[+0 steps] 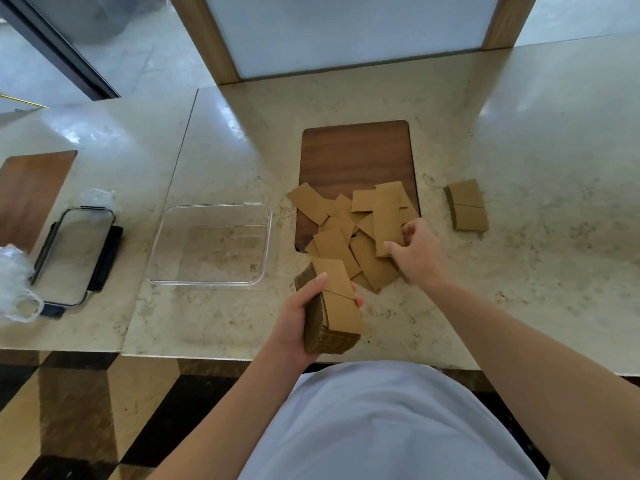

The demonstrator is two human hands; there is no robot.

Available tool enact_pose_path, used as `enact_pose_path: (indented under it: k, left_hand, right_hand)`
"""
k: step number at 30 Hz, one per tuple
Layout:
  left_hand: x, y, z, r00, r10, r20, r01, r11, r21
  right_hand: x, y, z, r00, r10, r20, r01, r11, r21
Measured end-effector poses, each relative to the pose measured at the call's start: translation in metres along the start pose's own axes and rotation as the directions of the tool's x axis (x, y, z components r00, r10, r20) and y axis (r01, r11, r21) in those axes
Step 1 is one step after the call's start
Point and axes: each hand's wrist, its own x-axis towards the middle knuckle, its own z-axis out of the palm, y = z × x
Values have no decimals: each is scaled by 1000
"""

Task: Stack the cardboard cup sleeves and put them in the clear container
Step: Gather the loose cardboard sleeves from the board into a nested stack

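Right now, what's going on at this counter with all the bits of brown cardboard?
A person is gathering cardboard cup sleeves into stacks. The left hand grips a thick stack of sleeves near the counter's front edge, while the right hand pinches one sleeve from the loose pile spread partly over a dark wooden board. A smaller finished stack lies to the right. The clear container sits empty to the left of the pile, so nothing has gone in yet.

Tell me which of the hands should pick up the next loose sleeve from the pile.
Right. The right hand is already on the loose sleeves, fingers pinching one. The left hand is full, gripping the stack near the counter edge, so it likely just receives the next sleeve.
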Motion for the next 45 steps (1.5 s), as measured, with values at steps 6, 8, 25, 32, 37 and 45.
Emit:
enact_pose_path:
  k: [6,8,25,32,37,45]
  left_hand:
    - [-1,1,4,996,65,-54,-60,994,94]
    - [-1,1,7,995,73,-66,-65,991,118]
    - [-12,-2,26,982,188,17,-189,969,157]
    - [-9,-1,38,978,207,29,-207,942,265]
    - [-14,-1,44,999,37,12,-39,984,172]
    - [-5,3,64,996,-11,90,-14,964,267]
  right_hand:
    - [-90,-46,-23,885,-460,67,462,887,-7]
    - [-121,-54,-31,815,-573,88,576,817,-3]
    - [-166,-72,-44,840,-428,332,504,843,-189]
    - [-160,-77,-64,794,-307,525,410,907,-90]
    - [-146,-72,-84,869,-260,422,210,964,163]
    - [-142,-67,-63,770,19,638,-545,541,641]
